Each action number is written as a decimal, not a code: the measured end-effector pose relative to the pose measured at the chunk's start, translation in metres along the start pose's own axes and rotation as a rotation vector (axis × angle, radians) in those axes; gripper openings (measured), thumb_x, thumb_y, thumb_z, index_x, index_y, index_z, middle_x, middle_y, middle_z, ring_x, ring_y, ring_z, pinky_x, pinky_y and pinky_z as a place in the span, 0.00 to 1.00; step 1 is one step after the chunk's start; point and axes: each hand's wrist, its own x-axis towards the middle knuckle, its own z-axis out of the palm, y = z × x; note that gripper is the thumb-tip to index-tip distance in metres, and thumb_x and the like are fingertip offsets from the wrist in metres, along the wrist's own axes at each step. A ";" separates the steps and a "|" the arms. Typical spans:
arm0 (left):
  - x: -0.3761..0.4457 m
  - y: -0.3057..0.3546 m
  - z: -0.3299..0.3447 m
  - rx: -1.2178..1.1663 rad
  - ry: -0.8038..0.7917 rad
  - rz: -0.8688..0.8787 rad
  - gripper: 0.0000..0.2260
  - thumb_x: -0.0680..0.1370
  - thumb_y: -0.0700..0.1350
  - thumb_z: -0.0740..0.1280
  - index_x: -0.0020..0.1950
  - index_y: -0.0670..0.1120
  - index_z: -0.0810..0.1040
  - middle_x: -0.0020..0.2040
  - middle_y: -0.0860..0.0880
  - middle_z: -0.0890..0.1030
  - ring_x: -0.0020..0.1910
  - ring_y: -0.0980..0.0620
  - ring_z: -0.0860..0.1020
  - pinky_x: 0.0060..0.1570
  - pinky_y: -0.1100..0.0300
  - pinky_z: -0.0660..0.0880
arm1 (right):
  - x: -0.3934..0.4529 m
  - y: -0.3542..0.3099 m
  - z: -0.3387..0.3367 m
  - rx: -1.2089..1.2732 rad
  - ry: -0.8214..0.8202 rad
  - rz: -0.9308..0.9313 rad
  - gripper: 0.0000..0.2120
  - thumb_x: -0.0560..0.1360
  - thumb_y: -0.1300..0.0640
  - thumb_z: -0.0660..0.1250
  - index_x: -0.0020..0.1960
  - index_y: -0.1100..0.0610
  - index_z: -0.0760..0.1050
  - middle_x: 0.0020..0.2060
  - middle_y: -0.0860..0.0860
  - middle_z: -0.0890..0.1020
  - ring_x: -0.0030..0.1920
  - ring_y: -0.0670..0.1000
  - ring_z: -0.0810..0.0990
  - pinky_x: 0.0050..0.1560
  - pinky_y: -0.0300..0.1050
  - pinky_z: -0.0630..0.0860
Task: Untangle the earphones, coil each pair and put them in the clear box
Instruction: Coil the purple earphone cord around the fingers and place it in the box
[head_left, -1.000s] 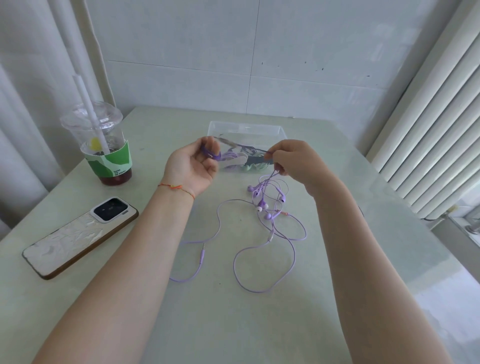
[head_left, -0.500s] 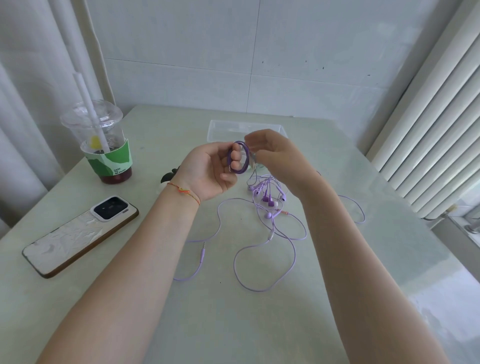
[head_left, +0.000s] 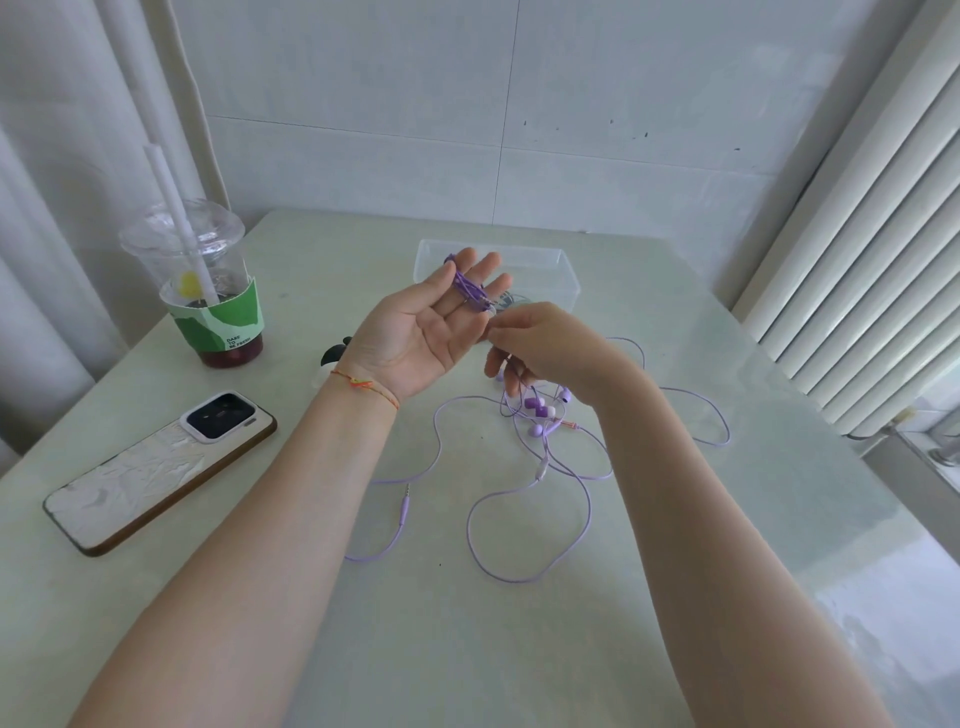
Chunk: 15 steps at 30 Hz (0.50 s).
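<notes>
A pale green, marbled stone-look table (head_left: 467, 649) with a smooth, slightly glossy top fills the view, pushed into a corner against a wall of large white tiles (head_left: 571, 104); pale curtains (head_left: 47, 156) hang along the left side and a bank of white vertical ribs, like a radiator or blind (head_left: 883, 234), runs down the right. At the back left of the table stands a clear plastic drink cup (head_left: 208, 280) with a domed lid, a white straw, a little dark red drink at the bottom and a green and white paper sleeve printed with "DARE TO BE FRESH". In front of it a smartphone (head_left: 161, 467) lies face down in a white crinkle-textured case with a brown rim; no writing can be read on it. The left hand (head_left: 431, 322) is raised palm-up with straight, spread fingers, and a small coil of dark purple earphone cable (head_left: 467, 286) is looped around its middle fingers. The right hand (head_left: 545, 348) sits just beside it, fingertips pinching the loose end of that coil at the left fingers. Behind both hands, towards the far edge, is the clear rectangular plastic box (head_left: 561, 270); something grey shows through its wall, too unclear to identify. On the table under the right wrist lies a tangle of light lilac earphones (head_left: 540, 415), buds bunched together, cables looping towards the viewer, one jack plug lying free. A small black object (head_left: 335, 353) peeks out behind the left wrist.
</notes>
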 end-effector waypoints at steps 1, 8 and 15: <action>0.000 0.000 0.000 0.018 0.016 -0.001 0.09 0.79 0.42 0.64 0.57 0.44 0.79 0.65 0.46 0.79 0.65 0.46 0.77 0.43 0.60 0.81 | -0.001 0.000 0.001 -0.027 -0.006 -0.005 0.11 0.80 0.59 0.59 0.43 0.53 0.78 0.35 0.53 0.82 0.27 0.51 0.77 0.34 0.40 0.74; 0.002 0.004 -0.002 0.293 0.176 -0.024 0.15 0.80 0.46 0.62 0.64 0.43 0.78 0.63 0.46 0.80 0.62 0.49 0.79 0.42 0.55 0.81 | -0.005 -0.006 -0.007 -0.106 0.077 -0.046 0.07 0.75 0.61 0.64 0.42 0.60 0.80 0.28 0.50 0.78 0.26 0.49 0.77 0.38 0.42 0.74; 0.000 0.003 -0.001 0.561 0.163 -0.151 0.20 0.77 0.51 0.64 0.67 0.46 0.77 0.58 0.45 0.83 0.60 0.47 0.81 0.38 0.56 0.79 | -0.006 -0.008 -0.019 0.009 0.219 -0.133 0.07 0.75 0.61 0.63 0.40 0.60 0.78 0.29 0.51 0.80 0.29 0.49 0.78 0.38 0.41 0.75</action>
